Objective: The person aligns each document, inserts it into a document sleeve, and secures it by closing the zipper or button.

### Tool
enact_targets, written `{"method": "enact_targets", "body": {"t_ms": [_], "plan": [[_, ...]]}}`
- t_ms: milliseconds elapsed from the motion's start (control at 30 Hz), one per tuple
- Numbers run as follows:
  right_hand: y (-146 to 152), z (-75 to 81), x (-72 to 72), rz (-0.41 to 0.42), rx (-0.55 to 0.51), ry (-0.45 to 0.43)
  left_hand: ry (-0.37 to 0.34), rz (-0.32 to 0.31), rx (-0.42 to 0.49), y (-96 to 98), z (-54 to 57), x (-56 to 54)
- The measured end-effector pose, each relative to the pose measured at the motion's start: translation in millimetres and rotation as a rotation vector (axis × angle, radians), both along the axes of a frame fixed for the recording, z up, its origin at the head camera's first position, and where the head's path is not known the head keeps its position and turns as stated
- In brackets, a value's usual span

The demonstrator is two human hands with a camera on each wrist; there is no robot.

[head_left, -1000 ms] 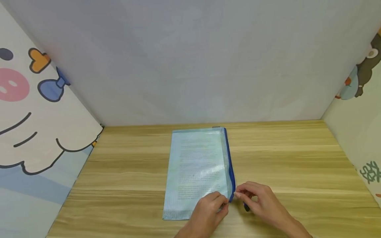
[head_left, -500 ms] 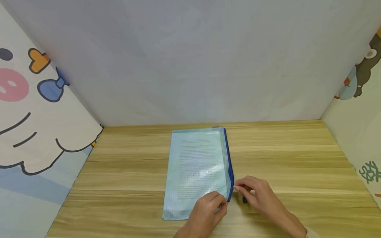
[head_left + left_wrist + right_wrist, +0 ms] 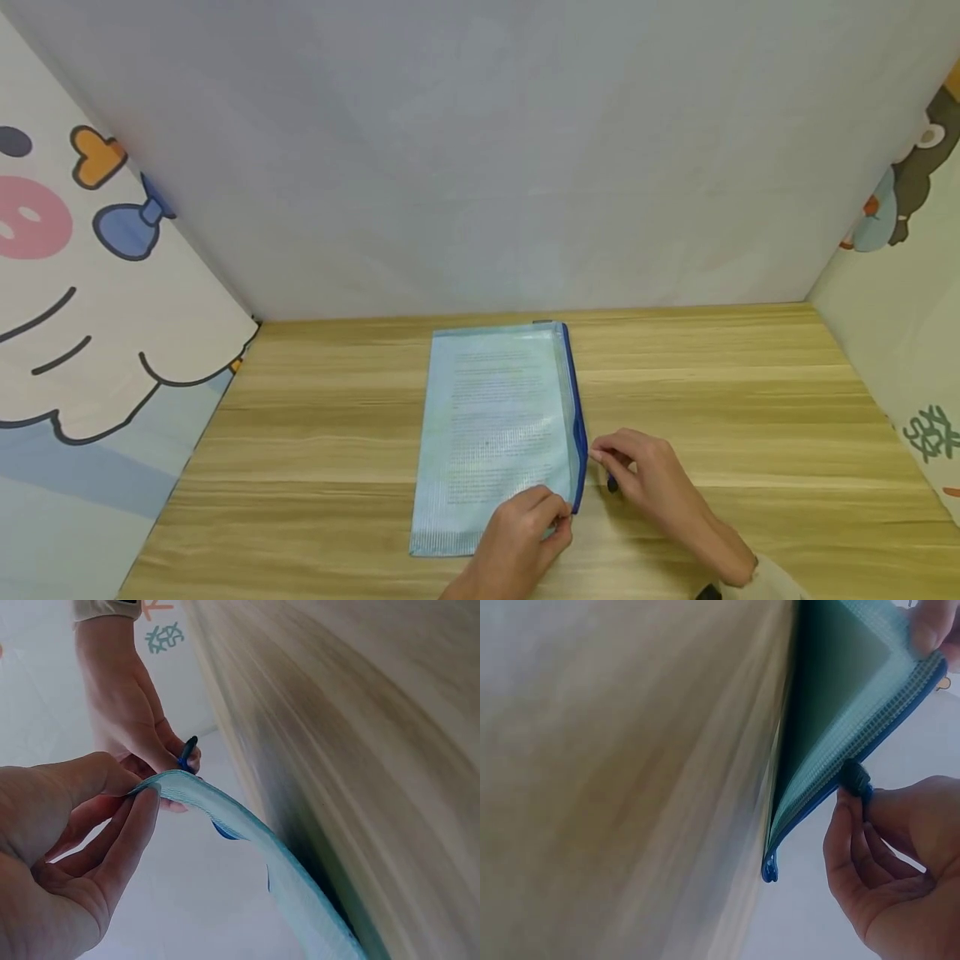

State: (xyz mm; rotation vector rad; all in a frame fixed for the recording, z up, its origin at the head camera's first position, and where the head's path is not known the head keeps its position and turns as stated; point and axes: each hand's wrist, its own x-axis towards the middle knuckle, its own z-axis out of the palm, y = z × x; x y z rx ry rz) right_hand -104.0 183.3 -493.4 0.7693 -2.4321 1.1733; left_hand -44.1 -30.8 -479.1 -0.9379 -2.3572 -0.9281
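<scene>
A pale blue mesh zip pouch (image 3: 495,400) with a printed sheet inside lies on the table, its dark blue zipper (image 3: 580,437) running down the right edge. My left hand (image 3: 521,533) pinches the near right corner between thumb and fingers; the left wrist view has that corner (image 3: 176,784) raised off the wood. My right hand (image 3: 660,479) pinches the dark zipper pull (image 3: 856,780) partway along the zipper, a short way beyond the left hand. Past the pull, the zipper edge bows outward a little.
The pouch rests on a wood-grain table (image 3: 322,417). A plain pale wall (image 3: 525,167) rises behind the table's far edge. Cartoon-printed panels stand at the left (image 3: 112,333) and right (image 3: 900,333).
My right hand has slid with the zipper pull along the right edge, away from the near corner. More of the right sleeve shows. The left hand has stayed at its corner.
</scene>
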Motion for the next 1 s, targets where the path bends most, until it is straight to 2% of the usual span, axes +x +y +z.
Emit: {"method": "enact_targets", "body": {"t_ms": [200, 767, 1000], "plan": [[-2.8, 1.9, -8.4, -0.012, -0.008, 0.006, 0.001, -0.002, -0.002, -0.9, 0.9, 0.7], [-5.7, 7.6, -32.1, -0.059, 0.037, -0.081, 0.018, -0.028, 0.013, -1.9, 2.8, 2.8], [-6.1, 7.5, -42.3, -0.068, 0.064, -0.056, 0.039, -0.031, 0.009, -2.1, 3.5, 4.0]]}}
